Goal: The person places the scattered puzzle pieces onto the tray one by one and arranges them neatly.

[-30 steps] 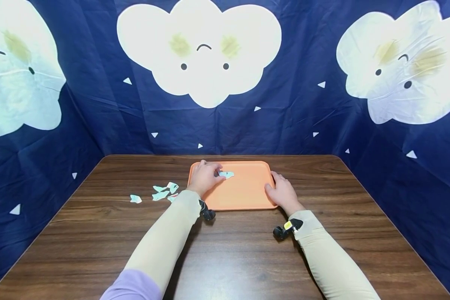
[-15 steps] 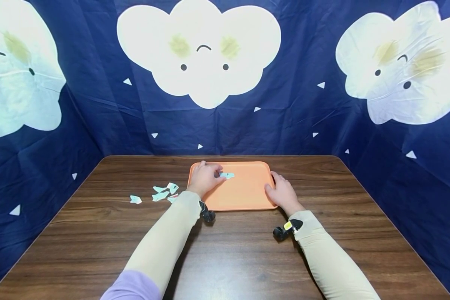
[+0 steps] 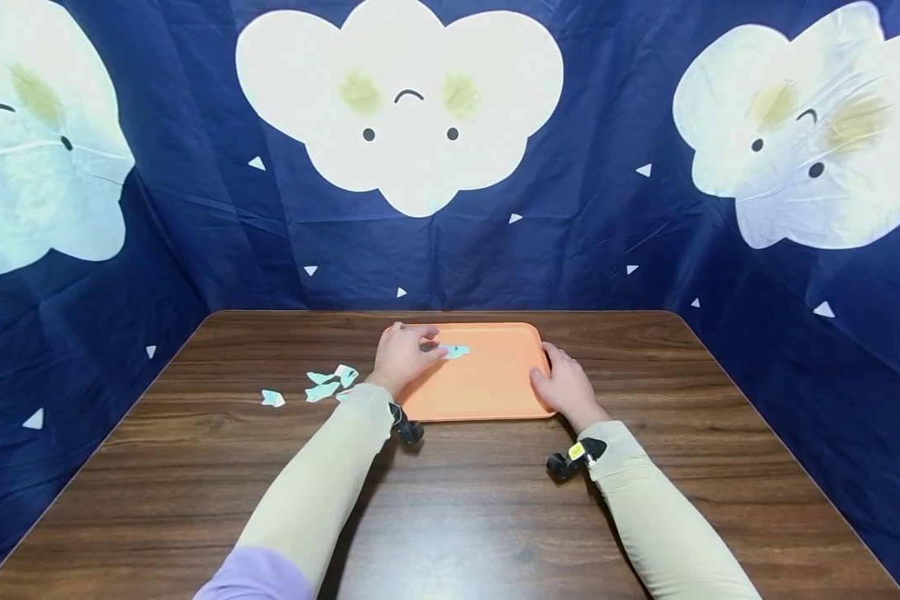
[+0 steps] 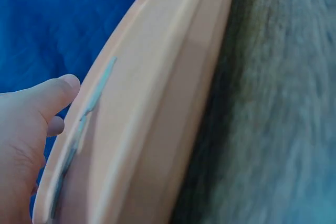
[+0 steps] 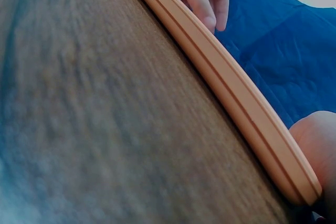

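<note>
An orange tray (image 3: 487, 387) lies on the wooden table. Near its back left, flat pale blue pieces with dark marks and irregular edges, like torn paper (image 3: 457, 352), rest on the tray floor. My left hand (image 3: 407, 357) hovers over the tray's left side, thumb and fingers parted with nothing between them. In the left wrist view the thumb (image 4: 63, 90) stands apart from the pale blue strip (image 4: 93, 100). My right hand (image 3: 567, 387) grips the tray's right rim, thumb over the inner side, fingers along the outside. Part of the pieces is hidden behind the left hand.
Several more pale blue scraps (image 3: 322, 390) lie on the table (image 3: 480, 517) left of the tray, one scrap (image 3: 272, 398) farther left. A dark blue curtain (image 3: 435, 258) with white clouds encloses the table's back and sides.
My left hand has shifted slightly left, away from the pieces on the tray, and its fingers have parted from them. The right hand stays on the rim.
</note>
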A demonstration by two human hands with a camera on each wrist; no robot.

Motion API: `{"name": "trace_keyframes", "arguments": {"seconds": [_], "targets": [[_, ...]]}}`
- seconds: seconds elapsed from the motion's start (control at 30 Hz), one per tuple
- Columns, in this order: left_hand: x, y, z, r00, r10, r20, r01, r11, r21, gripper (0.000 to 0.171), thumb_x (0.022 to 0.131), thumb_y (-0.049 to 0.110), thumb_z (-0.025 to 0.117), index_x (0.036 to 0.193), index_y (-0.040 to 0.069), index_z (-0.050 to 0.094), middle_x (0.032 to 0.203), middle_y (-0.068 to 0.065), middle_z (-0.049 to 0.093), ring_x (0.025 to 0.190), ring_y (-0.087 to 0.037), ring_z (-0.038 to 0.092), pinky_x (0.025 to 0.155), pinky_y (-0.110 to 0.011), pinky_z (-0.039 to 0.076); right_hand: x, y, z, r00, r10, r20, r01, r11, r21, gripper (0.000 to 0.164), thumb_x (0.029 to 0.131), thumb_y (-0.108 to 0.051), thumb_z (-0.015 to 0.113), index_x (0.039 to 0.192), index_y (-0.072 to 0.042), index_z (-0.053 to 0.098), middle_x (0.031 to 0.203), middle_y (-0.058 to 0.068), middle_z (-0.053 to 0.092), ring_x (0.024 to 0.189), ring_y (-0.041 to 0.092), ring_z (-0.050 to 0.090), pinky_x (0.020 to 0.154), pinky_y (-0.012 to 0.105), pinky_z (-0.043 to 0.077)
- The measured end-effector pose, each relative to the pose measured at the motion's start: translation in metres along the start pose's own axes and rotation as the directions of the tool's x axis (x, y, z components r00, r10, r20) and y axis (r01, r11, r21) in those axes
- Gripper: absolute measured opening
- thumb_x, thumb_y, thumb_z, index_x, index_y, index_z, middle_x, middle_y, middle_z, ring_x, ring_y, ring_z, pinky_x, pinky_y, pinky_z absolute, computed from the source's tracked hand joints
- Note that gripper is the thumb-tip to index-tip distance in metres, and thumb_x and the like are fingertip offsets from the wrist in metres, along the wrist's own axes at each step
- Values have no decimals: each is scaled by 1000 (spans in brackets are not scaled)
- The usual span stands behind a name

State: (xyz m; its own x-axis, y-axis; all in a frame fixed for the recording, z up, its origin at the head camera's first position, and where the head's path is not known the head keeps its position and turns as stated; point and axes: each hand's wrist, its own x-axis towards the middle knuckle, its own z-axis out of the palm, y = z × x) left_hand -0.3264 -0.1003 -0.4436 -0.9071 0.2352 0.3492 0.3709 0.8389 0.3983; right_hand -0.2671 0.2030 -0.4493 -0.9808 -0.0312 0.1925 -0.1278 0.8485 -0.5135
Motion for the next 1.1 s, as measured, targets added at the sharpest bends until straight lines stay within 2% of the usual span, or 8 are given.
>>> {"name": "trace_keyframes", "arguments": {"seconds": [0.17,0.33,0.6,0.83,1.1], "targets": [[-9,-3,-13,999,-26,-21,25,999,-42,41,90,48,73,118,19,73,117,4,73,112,-29,54,100,-49,37,-1,-1,0,1000,-6,4,6,1000,5,64,96,-28,57,151,1,41,147,28,48,131,49,48,109,57,38],[-18,-7,-25,998,-4,-57,-2,995,-103,34,92,43,72,115,17,73,113,1,73,111,-29,55,100,-50,37,-1,1,0,1000,-15,-4,15,1000,-1,63,96,-27,57,150,1,42,146,29,49,130,49,49,108,57,38],[-34,-18,-42,993,-1,-117,-12,994,-111,24,93,37,71,107,17,73,107,0,73,110,-30,57,99,-50,38,-1,1,1,1000,-18,-7,18,1000,1,62,96,-27,56,150,0,42,146,28,49,131,49,48,109,57,38],[-50,-37,-53,982,-6,-191,-24,988,-154,20,92,30,73,103,14,74,99,-2,73,97,-28,58,90,-47,42,-1,1,0,1000,-18,-9,18,1000,2,61,96,-27,56,150,0,43,145,28,49,130,49,49,109,57,38],[-69,-65,-68,985,-42,-169,2,973,-232,20,95,26,69,107,11,73,102,-6,73,98,-27,58,86,-46,47,0,3,0,1000,-14,1,14,1000,8,62,96,-29,56,150,0,42,145,28,50,130,49,49,108,57,38]]}}
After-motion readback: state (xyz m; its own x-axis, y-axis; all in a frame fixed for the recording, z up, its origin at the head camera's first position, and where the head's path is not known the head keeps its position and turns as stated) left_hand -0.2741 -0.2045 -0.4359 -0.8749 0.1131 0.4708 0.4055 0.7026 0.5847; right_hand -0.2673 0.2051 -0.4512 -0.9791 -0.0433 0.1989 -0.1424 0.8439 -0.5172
